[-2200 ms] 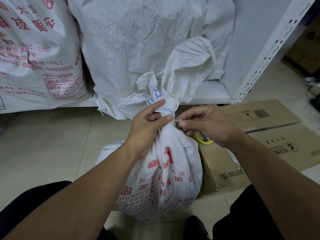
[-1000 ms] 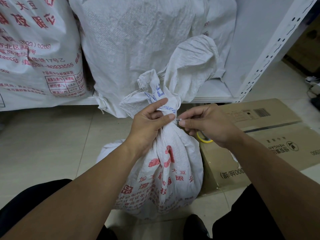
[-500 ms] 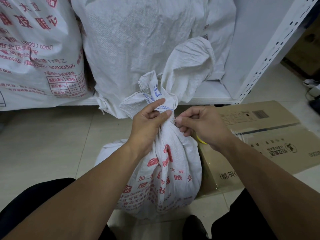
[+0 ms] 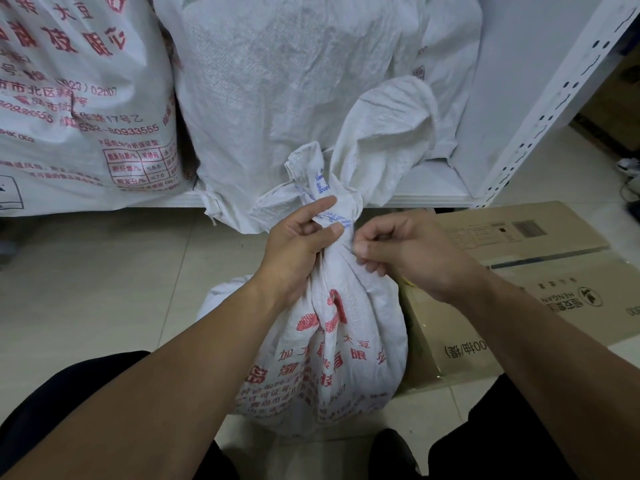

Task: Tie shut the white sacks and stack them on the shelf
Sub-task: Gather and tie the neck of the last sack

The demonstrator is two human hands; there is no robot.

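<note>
A white woven sack (image 4: pixel 332 344) with red print stands on the floor between my knees, its neck gathered and its loose top flopping up and to the right. My left hand (image 4: pixel 294 251) grips the gathered neck, thumb and forefinger wrapped round it. My right hand (image 4: pixel 405 251) is curled against the right side of the neck, fingertips pinched together at the fabric; any tie between them is too small to see. Two full white sacks, one printed (image 4: pixel 79 98) and one plain (image 4: pixel 304 81), stand on the low white shelf (image 4: pixel 433 199) behind.
A brown cardboard box (image 4: pixel 530 271) lies on the floor right of the sack, touching it, with a bit of yellow tape roll (image 4: pixel 410 284) showing under my right wrist. The shelf's perforated white upright (image 4: pixel 554 98) rises at the right. Pale floor tiles spread to the left.
My right hand has drawn in from holding a short white tie end out to the right and now sits curled tight against the sack's neck. My left hand keeps its grip.
</note>
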